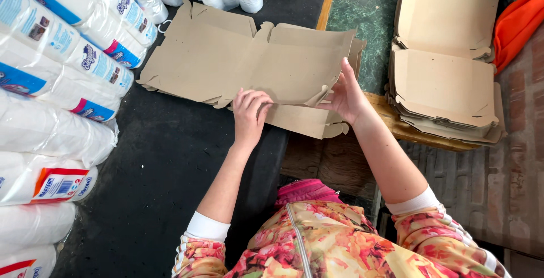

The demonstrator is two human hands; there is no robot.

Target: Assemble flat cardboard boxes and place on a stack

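A flat brown cardboard box blank (249,63) lies on top of a few more blanks on a dark surface (153,165). My left hand (249,114) pinches its near edge with curled fingers. My right hand (347,94) grips the blank's right near corner, where a small flap folds up. Both forearms reach forward from floral sleeves with white cuffs.
Plastic-wrapped packs of white rolls (51,74) are stacked along the left and across the back. A pile of folded-open cardboard boxes (445,85) sits on a wooden ledge at the right. Orange cloth (518,23) lies at the far right, above a brick floor (493,187).
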